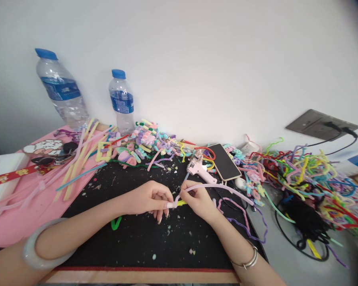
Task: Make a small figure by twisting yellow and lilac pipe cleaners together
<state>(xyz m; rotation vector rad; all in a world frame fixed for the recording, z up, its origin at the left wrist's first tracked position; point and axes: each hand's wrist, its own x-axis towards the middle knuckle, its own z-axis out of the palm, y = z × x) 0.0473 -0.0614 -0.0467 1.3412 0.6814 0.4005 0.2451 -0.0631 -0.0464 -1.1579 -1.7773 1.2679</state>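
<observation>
Between my two hands runs a thick pale lilac pipe cleaner (217,186), its long end arching to the right over my right wrist. My left hand (150,198) pinches its short bent end between thumb and forefinger, the other fingers curled. With thumb and fingertips, my right hand (197,198) grips the same pipe cleaner close by. A yellow pipe cleaner piece (181,203) shows just beneath, between the hands; whether it is held I cannot tell. Just beyond my right hand lies a pink glue gun (201,171). On the black mat near my left forearm rests a green bent piece (116,223).
Two water bottles (121,101) (61,89) stand against the wall. A phone (225,162) lies behind the glue gun. Tangled pipe cleaners (331,186) heap up at right, beside a black cable bundle (306,220). Pink sheet (6,232) and long strips (77,163) are at left.
</observation>
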